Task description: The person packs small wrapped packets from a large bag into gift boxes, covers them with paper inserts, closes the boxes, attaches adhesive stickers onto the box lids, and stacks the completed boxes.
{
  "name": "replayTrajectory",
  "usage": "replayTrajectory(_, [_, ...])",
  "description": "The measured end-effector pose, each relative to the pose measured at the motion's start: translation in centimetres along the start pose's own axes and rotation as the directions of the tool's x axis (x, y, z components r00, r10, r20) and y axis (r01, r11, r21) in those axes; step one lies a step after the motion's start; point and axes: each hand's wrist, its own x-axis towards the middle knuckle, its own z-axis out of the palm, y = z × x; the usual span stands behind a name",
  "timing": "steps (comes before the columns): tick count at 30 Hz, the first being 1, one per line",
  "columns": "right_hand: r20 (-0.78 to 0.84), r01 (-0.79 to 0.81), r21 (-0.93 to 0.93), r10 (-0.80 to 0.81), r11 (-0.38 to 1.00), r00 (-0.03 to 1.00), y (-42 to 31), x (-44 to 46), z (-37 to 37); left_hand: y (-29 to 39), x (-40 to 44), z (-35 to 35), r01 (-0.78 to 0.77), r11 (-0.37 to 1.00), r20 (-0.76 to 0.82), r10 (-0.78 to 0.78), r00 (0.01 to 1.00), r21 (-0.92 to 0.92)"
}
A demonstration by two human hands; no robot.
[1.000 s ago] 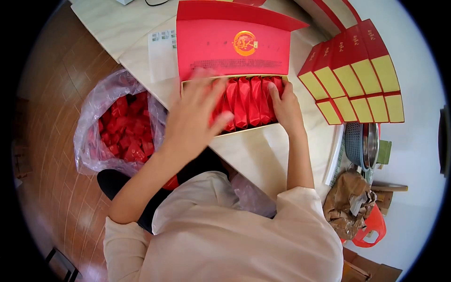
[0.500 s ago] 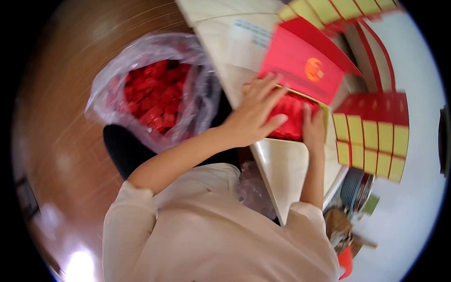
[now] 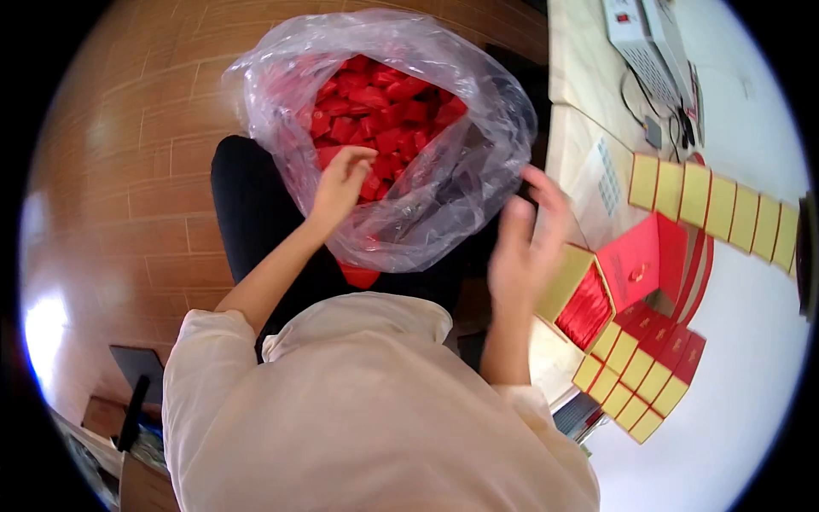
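Note:
A clear plastic bag point(image 3: 465, 183) full of small red packets point(image 3: 388, 115) gapes in front of my lap. Over its near left part is my left hand point(image 3: 341, 183), fingers loosely bent and apart, close to the packets; whether it touches one is hard to see. My right hand point(image 3: 529, 243), smeared by motion, hangs between the bag and the table with thumb and fingers spread, holding nothing. Just right of it, an open box point(image 3: 563, 277) with yellow sides shows shiny red contents point(image 3: 587, 305). Its red lid point(image 3: 636, 264) is folded back, bearing a gold emblem.
Red-and-yellow boxes point(image 3: 636, 367) stand stacked beside the open box, and a row of similar boxes point(image 3: 717, 200) lies farther along the table point(image 3: 580, 128). A white appliance point(image 3: 653, 55) with black cords sits at the far end. Wooden floor point(image 3: 145, 171) extends to the left.
Both hands have left the open box. My left hand has moved to the bag's packets, my right hand back toward the bag's right side. The view has turned toward the bag.

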Motion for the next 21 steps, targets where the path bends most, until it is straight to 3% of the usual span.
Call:
replayTrajectory(1, [0.112,0.013,0.108,-0.025,0.994,0.993,0.5,0.8,3.9,-0.9,0.0,-2.0,0.058,0.998,-0.043,-0.059,0.997,-0.021])
replayTrajectory(2, [0.221,-0.073,0.175,0.033,0.982,0.975,0.9,1.1,7.9,-1.8,0.1,-3.8,0.114,0.992,-0.089,-0.118,0.989,-0.046])
replayTrajectory(3, [0.291,-0.062,0.1,0.03,0.993,0.956,2.4,1.2,11.7,-3.3,0.1,-5.3,0.097,0.987,-0.143,-0.115,0.983,-0.125])
replayTrajectory(4, [0.369,-0.101,0.061,0.072,0.993,0.926,4.5,1.1,15.5,-4.3,0.1,-6.8,0.122,0.989,-0.198,-0.138,0.971,-0.088])
replayTrajectory(6, [0.511,-0.252,0.054,0.19,0.966,0.838,9.9,0.0,22.4,-4.6,0.3,-8.4,0.249,0.949,-0.32,-0.301,0.898,-0.195])
replayTrajectory(7, [0.597,-0.421,0.044,0.314,0.906,0.738,11.9,0.1,24.9,-5.2,0.8,-8.5,0.19,0.948,-0.292,-0.262,0.92,-0.255])
replayTrajectory(8, [0.613,-0.58,0.075,0.421,0.811,0.668,12.1,0.9,26.4,-5.3,1.4,-8.1,0.134,0.942,-0.267,-0.221,0.938,-0.309])
replayTrajectory(10, [0.526,-0.709,0.022,0.595,0.705,0.608,17.3,2.2,31.0,-4.6,2.6,-7.2,0.214,0.931,-0.2,-0.28,0.939,-0.295])
replayTrajectory(12, [0.409,-0.782,0.033,0.705,0.623,0.579,17.0,5.2,32.5,-5.9,3.4,-6.3,0.26,0.918,-0.132,-0.31,0.941,-0.3])
replayTrajectory(13, [0.258,-0.787,0.024,0.756,0.617,0.601,22.4,5.2,35.6,-6.0,3.6,-5.9,0.274,0.91,-0.137,-0.328,0.935,-0.31])
replayTrajectory(14, [0.308,-0.857,-0.027,0.82,0.515,0.483,25.2,6.6,36.8,-6.1,3.6,-5.6,0.311,0.869,-0.074,-0.365,0.928,-0.386])
replayTrajectory(16, [0.222,-0.887,-0.021,0.867,0.462,0.447,26.2,8.9,38.5,-5.7,3.6,-5.2,0.361,0.81,-0.015,-0.413,0.91,-0.462])
replayTrajectory(21, [0.519,-0.849,0.163,0.688,0.503,0.508,23.6,11.7,40.6,-4.0,4.1,-5.7,0.491,0.753,0.033,-0.532,0.846,-0.438])
